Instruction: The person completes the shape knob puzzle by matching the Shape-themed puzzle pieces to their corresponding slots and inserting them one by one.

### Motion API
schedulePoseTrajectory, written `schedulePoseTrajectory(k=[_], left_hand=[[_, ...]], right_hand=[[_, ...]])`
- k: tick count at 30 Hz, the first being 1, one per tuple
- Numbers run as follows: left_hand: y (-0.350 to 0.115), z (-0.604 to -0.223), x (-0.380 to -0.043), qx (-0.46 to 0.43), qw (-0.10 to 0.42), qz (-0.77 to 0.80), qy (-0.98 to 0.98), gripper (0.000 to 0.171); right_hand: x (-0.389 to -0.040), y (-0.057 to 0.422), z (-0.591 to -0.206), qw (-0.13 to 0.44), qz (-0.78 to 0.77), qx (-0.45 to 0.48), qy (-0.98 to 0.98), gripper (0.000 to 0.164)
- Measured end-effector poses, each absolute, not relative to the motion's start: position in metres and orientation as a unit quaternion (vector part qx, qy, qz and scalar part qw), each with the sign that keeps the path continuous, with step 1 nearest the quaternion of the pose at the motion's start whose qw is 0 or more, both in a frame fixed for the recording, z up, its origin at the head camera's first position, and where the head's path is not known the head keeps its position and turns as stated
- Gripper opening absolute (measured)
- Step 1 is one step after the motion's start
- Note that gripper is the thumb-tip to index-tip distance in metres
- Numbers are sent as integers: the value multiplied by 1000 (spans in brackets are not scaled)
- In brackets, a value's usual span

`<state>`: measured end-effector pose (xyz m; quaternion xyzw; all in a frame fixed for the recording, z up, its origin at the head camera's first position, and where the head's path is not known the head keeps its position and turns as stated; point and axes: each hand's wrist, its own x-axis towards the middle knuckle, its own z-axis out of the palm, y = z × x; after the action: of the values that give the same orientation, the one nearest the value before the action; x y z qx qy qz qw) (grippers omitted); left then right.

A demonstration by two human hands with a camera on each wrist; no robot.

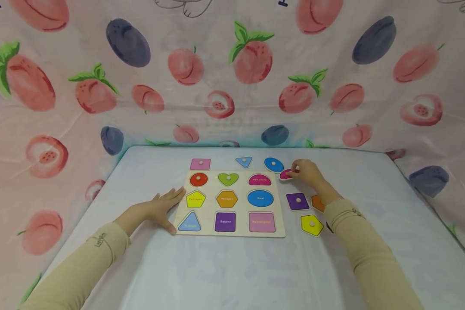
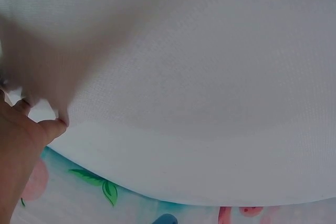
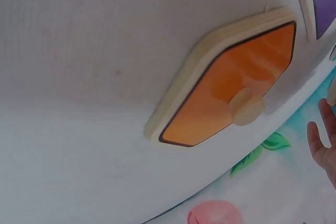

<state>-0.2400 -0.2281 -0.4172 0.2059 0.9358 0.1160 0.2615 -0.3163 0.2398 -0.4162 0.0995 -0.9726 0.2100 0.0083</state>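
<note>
A white shape board [image 1: 210,211] lies on the table, with a red circle piece [image 1: 197,180] and a green heart piece [image 1: 226,180] seated in its top row. My left hand [image 1: 161,209] rests spread along the board's left edge, thumb near the lower corner. Just off the upper right corner, my right hand [image 1: 308,173] pinches a magenta half-round piece [image 1: 284,175], its fingers covering part of it. The right wrist view shows an orange hexagon piece [image 3: 226,85] with a round wooden knob, below the wrist; fingertips [image 3: 315,136] show at that view's right edge.
Behind the board lie a pink rectangle piece [image 1: 195,165], a light-blue triangle piece [image 1: 243,164] and a blue oval piece [image 1: 269,165]. A purple square piece [image 1: 293,204] and a yellow pentagon piece [image 1: 308,229] lie to its right. A fruit-print cloth [image 1: 224,56] hangs behind the table.
</note>
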Motion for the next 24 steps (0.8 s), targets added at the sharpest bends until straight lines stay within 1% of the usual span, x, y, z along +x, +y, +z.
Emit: schedulePoseTrajectory(k=[9,24], left_hand=[[-227,-415,-239,210,264,118,934,126],[-230,-417,-239,214,262,122,933,126]], right_hand=[[-309,227,-413,19,205,105,-973,23],[-300,210,-420,54,197,128,-971,21]])
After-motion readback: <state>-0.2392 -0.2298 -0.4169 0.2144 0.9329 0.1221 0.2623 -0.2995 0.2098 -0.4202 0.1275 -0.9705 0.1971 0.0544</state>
